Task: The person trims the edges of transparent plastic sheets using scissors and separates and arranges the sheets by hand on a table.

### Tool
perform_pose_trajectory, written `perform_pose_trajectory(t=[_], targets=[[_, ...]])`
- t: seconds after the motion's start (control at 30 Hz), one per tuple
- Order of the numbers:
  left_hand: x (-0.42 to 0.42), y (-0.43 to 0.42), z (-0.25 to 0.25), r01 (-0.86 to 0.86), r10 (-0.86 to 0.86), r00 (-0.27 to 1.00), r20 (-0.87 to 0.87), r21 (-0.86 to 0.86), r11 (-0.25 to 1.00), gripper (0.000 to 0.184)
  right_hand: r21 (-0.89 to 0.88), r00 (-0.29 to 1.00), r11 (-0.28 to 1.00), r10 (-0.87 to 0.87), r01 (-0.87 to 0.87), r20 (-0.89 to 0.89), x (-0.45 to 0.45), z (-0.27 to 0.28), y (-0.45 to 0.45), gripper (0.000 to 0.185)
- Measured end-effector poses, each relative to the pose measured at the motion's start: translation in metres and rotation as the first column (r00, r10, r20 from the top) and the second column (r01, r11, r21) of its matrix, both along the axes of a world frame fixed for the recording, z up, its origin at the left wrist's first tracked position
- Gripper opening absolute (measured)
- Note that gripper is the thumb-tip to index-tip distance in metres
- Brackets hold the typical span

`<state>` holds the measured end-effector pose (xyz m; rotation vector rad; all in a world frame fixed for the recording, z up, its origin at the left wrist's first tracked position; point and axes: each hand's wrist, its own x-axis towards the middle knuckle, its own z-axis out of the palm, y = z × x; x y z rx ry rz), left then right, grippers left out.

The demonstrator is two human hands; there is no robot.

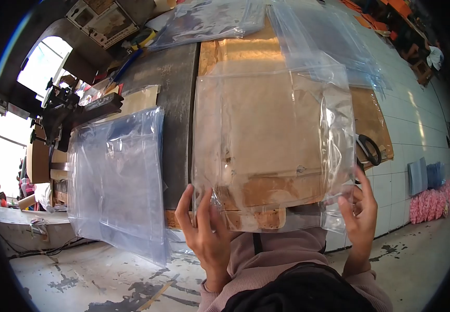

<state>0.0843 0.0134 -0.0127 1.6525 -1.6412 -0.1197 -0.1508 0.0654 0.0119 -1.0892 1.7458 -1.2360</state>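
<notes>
A large clear plastic bag (266, 125) with welded seams lies over the brown-covered bench in front of me. My left hand (204, 231) is at its lower left corner, fingers pointing up and closed about the edge. At the lower right side, my right hand (361, 210) pinches the bag's margin between thumb and fingers. Black-handled scissors (369, 150) lie just above my right hand, partly behind the plastic. Brown paper (373, 122) shows through and beside the bag.
More clear plastic pieces (118, 182) hang over the bench's left edge. Other stacks (209, 21) and bluish sheets (324, 39) lie at the back. A dark metal machine part (74, 112) juts in from the left. Pink bundles (437, 200) sit on the floor at right.
</notes>
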Motion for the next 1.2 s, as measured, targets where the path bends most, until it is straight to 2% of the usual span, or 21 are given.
perform_pose_trajectory(t=[0.03, 0.13, 0.17, 0.23, 0.27, 0.33, 0.43, 0.53, 0.57, 0.6, 0.63, 0.67, 0.7, 0.77, 0.83, 0.87, 0.93, 1.0, 1.1, 1.2], targets=[[0.004, 0.001, -0.003, 0.026, -0.025, 1.000, 0.010, -0.052, 0.998, 0.023, -0.009, 0.994, 1.000, 0.007, -0.008, -0.113, -0.007, -0.006, 0.002, 0.051], [0.008, 0.005, -0.011, 0.051, -0.066, 0.993, -0.096, -0.151, 0.987, 0.024, -0.095, 0.995, 0.993, 0.074, -0.068, 0.063, -0.024, 0.019, -0.006, 0.049], [0.007, 0.005, -0.010, 0.085, -0.099, 0.992, -0.079, -0.169, 0.982, 0.022, -0.092, 0.992, 0.995, 0.036, -0.025, 0.120, -0.032, 0.030, -0.012, 0.052], [0.003, 0.006, -0.006, 0.148, -0.160, 0.986, -0.042, -0.207, 0.967, 0.019, -0.261, 0.999, 0.965, 0.024, -0.013, 0.036, -0.071, 0.030, -0.030, 0.059], [0.001, 0.006, -0.006, 0.173, -0.191, 0.979, -0.068, -0.210, 0.962, 0.018, -0.350, 0.994, 0.932, 0.109, -0.098, 0.013, -0.099, 0.031, -0.045, 0.066], [-0.003, 0.006, -0.007, 0.218, -0.248, 0.961, -0.125, -0.214, 0.952, 0.016, -0.432, 0.991, 0.894, 0.133, -0.115, 0.011, -0.155, 0.039, -0.077, 0.066], [0.003, -0.004, -0.012, 0.222, -0.218, 0.975, 0.043, -0.258, 0.940, 0.016, -0.525, 0.997, 0.849, 0.037, -0.067, -0.067, -0.204, 0.047, -0.141, 0.063], [0.004, -0.011, -0.022, 0.219, -0.190, 0.974, 0.122, -0.291, 0.932, 0.015, -0.201, 0.980, 0.961, 0.176, -0.192, -0.093, -0.294, 0.034, -0.194, 0.048], [0.005, -0.011, -0.024, 0.218, -0.183, 0.973, 0.142, -0.296, 0.930, 0.016, 0.108, 0.885, 0.988, 0.149, -0.113, -0.441, -0.312, 0.039, -0.215, 0.044], [0.005, -0.010, -0.025, 0.214, -0.174, 0.973, 0.153, -0.304, 0.928, 0.017, 0.356, 0.661, 0.931, 0.218, 0.080, -0.718, -0.315, 0.050, -0.234, 0.040], [0.004, -0.008, -0.027, 0.207, -0.163, 0.973, 0.162, -0.316, 0.926, 0.019, 0.258, 0.415, 0.953, 0.173, 0.158, -0.893, -0.315, 0.050, -0.244, 0.037], [0.004, -0.006, -0.029, 0.199, -0.150, 0.974, 0.170, -0.324, 0.925, 0.021, 0.132, 0.132, 0.960, 0.102, 0.246, -0.986, -0.316, 0.051, -0.255, 0.034], [0.004, -0.006, -0.031, 0.195, -0.145, 0.975, 0.171, -0.334, 0.922, 0.022, -0.216, -0.054, 0.974, -0.213, 0.064, -0.976, -0.285, 0.052, -0.262, 0.033], [0.004, -0.003, -0.034, 0.193, -0.149, 0.978, 0.148, -0.347, 0.918, 0.022, -0.302, 0.287, 0.925, -0.233, -0.229, -0.929, -0.221, 0.062, -0.299, 0.033], [0.005, 0.000, -0.033, 0.195, -0.149, 0.976, 0.156, -0.339, 0.920, 0.022, -0.234, 0.398, 0.851, -0.032, -0.471, -0.917, -0.151, 0.059, -0.334, 0.031], [0.005, 0.001, -0.032, 0.186, -0.141, 0.978, 0.155, -0.333, 0.924, 0.022, -0.160, 0.455, 0.803, 0.149, -0.573, -0.878, -0.110, 0.063, -0.347, 0.030], [0.005, 0.004, -0.033, 0.166, -0.121, 0.980, 0.155, -0.320, 0.933, 0.023, -0.077, 0.347, 0.667, 0.282, -0.741, -0.895, -0.063, 0.052, -0.387, 0.033], [0.005, 0.005, -0.034, 0.143, -0.105, 0.985, 0.134, -0.312, 0.939, 0.024, -0.021, 0.202, 0.609, 0.229, -0.793, -0.952, -0.032, 0.033, -0.424, 0.040], [0.008, 0.008, -0.035, 0.136, -0.106, 0.988, 0.116, -0.285, 0.949, 0.023, 0.140, 0.059, 0.682, 0.260, -0.718, -0.964, -0.004, 0.020, -0.444, 0.046], [0.012, 0.007, -0.048, 0.165, -0.121, 0.984, 0.133, -0.404, 0.900, 0.022, 0.308, 0.028, 0.646, 0.455, -0.699, -0.890, 0.004, 0.036, -0.452, 0.047]])
